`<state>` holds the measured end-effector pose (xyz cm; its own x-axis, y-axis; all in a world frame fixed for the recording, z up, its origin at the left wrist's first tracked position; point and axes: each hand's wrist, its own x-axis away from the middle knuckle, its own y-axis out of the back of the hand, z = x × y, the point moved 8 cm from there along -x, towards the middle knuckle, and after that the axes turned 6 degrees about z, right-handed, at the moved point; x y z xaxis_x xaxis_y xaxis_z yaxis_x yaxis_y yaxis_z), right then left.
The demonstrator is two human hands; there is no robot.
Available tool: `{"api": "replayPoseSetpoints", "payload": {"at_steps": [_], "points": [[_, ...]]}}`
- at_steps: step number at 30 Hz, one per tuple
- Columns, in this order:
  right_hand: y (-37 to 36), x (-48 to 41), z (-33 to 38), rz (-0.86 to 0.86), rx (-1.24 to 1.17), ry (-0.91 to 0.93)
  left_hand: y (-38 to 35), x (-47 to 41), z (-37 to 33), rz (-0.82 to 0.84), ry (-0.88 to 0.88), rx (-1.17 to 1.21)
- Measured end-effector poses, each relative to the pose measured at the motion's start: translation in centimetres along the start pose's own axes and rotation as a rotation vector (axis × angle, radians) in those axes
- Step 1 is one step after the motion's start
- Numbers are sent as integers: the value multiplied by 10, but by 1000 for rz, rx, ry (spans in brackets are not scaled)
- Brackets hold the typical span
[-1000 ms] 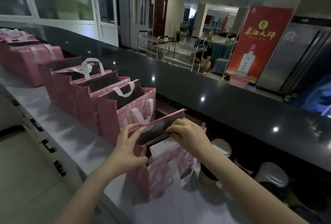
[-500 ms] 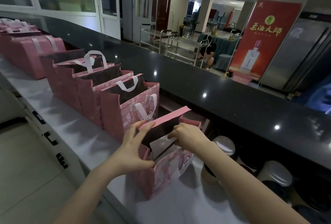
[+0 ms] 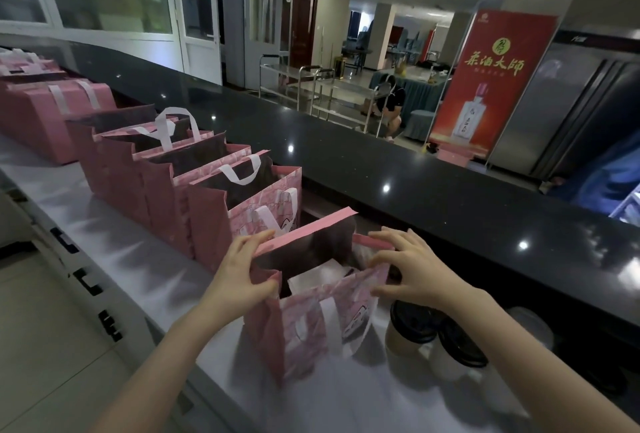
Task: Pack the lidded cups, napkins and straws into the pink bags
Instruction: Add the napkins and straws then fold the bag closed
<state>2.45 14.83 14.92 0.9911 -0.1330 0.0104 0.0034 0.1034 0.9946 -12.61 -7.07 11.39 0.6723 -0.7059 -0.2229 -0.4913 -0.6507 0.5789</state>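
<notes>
Head camera looks down on a pale surface (image 3: 121, 242) that runs below a raised black ledge (image 3: 433, 190). The nearest pink bag (image 3: 304, 328) stands upright and open on the surface, between the two hands. The left hand (image 3: 242, 270) grips the bag's left side, with its fingers curled over the top edge and its thumb pressed on the near corner. The right hand (image 3: 412, 266) is spread wide with its fingers only lightly bent; the fingertips touch the bag's right rim and the thumb lies against the front wall. A white paper item (image 3: 311, 277) shows inside the bag's mouth; what it is cannot be told.

Just to the right of the bag stand two lidded cups (image 3: 412, 325) with dark lids, close together. Further right sits a pale lid (image 3: 530, 325), dim and hard to make out. To the left, a row of pink bags (image 3: 207, 197) stands open, side by side, white handles showing. Beyond them, flat pink bags (image 3: 52, 114) lie stacked.

Past the ledge are a red banner (image 3: 491, 79), a steel trolley (image 3: 304, 86) and a crouching person (image 3: 391, 103).
</notes>
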Motion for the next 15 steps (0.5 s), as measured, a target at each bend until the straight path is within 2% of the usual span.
{"api": "replayPoseSetpoints", "payload": {"at_steps": [4, 7, 11, 15], "points": [[8, 2, 20, -195, -31, 91, 7, -16, 3, -69, 10, -11], [4, -10, 32, -182, 20, 97, 2, -29, 0, -31, 13, -13], [-4, -33, 29, -119, 49, 5, -6, -48, -8, 140, -10, 9], [-17, -43, 18, -55, 23, -80, -11, -53, -6, 388, -4, 150]]}}
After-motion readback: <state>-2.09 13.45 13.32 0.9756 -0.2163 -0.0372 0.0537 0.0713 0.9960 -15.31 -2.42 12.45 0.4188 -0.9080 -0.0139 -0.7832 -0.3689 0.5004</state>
